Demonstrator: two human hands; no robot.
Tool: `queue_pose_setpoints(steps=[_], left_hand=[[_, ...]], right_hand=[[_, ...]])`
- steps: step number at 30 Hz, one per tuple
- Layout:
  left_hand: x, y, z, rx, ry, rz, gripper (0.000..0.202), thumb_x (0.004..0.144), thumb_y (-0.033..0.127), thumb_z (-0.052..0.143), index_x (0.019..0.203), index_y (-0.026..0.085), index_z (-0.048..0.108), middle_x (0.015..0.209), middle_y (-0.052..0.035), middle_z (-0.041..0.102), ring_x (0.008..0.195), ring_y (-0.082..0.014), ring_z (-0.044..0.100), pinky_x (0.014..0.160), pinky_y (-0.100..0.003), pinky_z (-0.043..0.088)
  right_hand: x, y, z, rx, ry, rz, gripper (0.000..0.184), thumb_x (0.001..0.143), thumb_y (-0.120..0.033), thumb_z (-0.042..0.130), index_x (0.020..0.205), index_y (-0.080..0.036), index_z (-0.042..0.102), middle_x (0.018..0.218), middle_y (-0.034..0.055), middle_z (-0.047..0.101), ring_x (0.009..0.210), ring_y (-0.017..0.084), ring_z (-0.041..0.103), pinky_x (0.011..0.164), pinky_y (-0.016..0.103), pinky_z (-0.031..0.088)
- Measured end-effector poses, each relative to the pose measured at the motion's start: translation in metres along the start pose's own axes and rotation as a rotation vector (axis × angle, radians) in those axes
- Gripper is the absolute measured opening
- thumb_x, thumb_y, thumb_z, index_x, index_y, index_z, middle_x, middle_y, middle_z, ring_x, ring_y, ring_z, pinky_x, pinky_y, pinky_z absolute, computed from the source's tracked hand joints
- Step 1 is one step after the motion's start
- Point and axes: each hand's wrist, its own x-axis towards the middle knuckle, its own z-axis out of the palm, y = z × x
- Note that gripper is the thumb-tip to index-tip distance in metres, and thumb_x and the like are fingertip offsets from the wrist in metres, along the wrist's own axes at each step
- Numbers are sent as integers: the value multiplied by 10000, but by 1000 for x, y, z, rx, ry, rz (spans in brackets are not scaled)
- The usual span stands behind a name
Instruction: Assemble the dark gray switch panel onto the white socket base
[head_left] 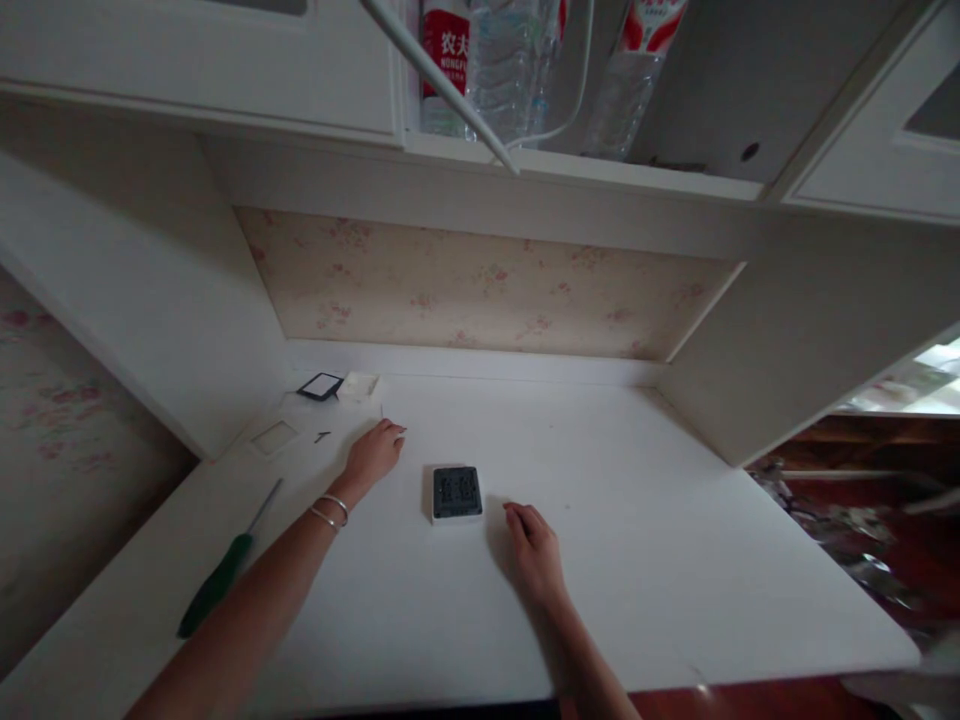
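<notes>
A dark square wall socket panel (457,491) sits on a white base on the white desktop (637,580), between my two hands. My left hand (375,452) is to its upper left, low over the desk, with two bracelets at the wrist. Its fingers are drawn together, and whatever may be between the tips is too small to name. To the right of the panel is my right hand (536,545), its fingers curled in a pinch. What it holds, if anything, is hidden. Neither hand touches the panel.
A green-handled screwdriver (225,575) lies left of my left forearm. Toward the back left are a black square frame (321,387), a white square piece (358,387), a pale frame (275,438) and a small dark piece (322,437). Overhead, a shelf holds plastic bottles (502,70) and a white cable (442,85).
</notes>
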Motion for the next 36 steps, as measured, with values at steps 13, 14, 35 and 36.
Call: queue_pose_setpoints(steps=[13, 14, 35, 36], left_hand=[[10, -2, 14, 61, -49, 20, 216, 913, 146, 420, 903, 154, 635, 970, -114, 618, 949, -217, 584, 862, -324, 441], [8, -1, 14, 43, -39, 20, 214, 912, 140, 416, 915, 151, 630, 964, -117, 622, 950, -219, 585, 868, -327, 441], [-38, 108, -1, -607, -88, 271, 162, 838, 277, 593, 925, 244, 725, 939, -26, 714, 909, -194, 618, 865, -307, 463], [-37, 108, 0, -590, -92, 276, 168, 833, 265, 600, 947, 251, 723, 931, -20, 717, 902, -195, 617, 866, -311, 456]], right_hand=[[-2, -3, -2, -19, 3, -12, 371, 941, -424, 379, 954, -204, 677, 933, 74, 667, 868, 203, 608, 782, 308, 462], [-1, -3, -2, -21, 1, -10, 373, 940, -427, 379, 953, -204, 678, 932, 75, 667, 866, 204, 608, 782, 310, 462], [0, -3, -1, -21, 1, -13, 354, 942, -403, 388, 949, -203, 681, 899, 64, 667, 833, 193, 608, 755, 297, 459], [0, -3, -1, -17, 0, -16, 348, 943, -397, 390, 950, -204, 680, 899, 61, 665, 836, 191, 607, 756, 293, 456]])
